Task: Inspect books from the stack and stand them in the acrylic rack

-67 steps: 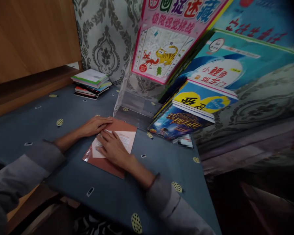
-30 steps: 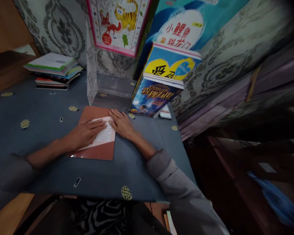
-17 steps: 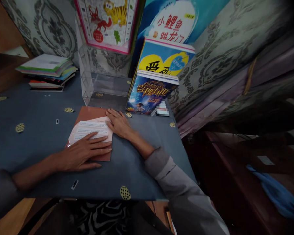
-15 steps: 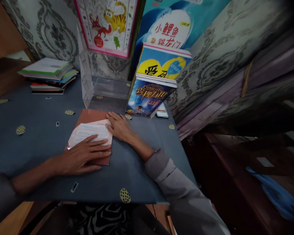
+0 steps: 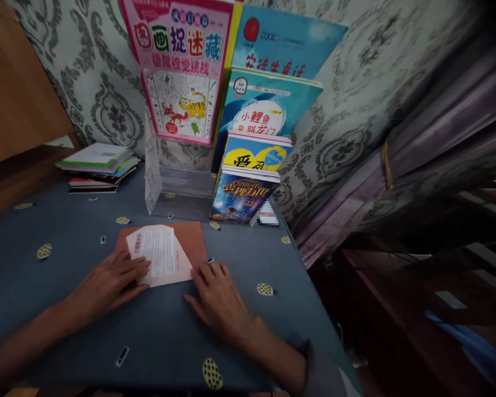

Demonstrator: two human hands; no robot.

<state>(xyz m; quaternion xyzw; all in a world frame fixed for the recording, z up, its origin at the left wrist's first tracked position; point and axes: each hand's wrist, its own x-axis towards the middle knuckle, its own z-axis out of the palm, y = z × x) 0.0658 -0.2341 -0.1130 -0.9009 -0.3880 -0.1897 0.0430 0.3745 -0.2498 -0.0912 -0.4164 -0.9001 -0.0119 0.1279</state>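
A folded sheet of paper [image 5: 195, 238] lies flat on the table before me. One face is reddish brown; a pale pink part with printed columns of text lies over it, its edges slanting. My left hand [image 5: 116, 280] rests on the paper's lower left with fingers stretched out, the fingertips touching the printed part. At the lower right corner is my right hand [image 5: 220, 300], its fingers laid on the paper's edge and its thumb held apart. The fingers of both hands hide some of the paper's edges.
A clear acrylic book rack [image 5: 181, 205] stands behind the paper. It holds a pink-bordered picture book [image 5: 182, 71], several blue books and a dark blue book [image 5: 243, 196]. A stack of books [image 5: 97, 165] lies at the back left. Patterned wallpaper and a purple curtain [image 5: 355, 182] are beyond.
The paper has turned, so its text now runs in another direction and its slanted pink part points away from me. Both hands have shifted to its near corners. My view has tilted up.
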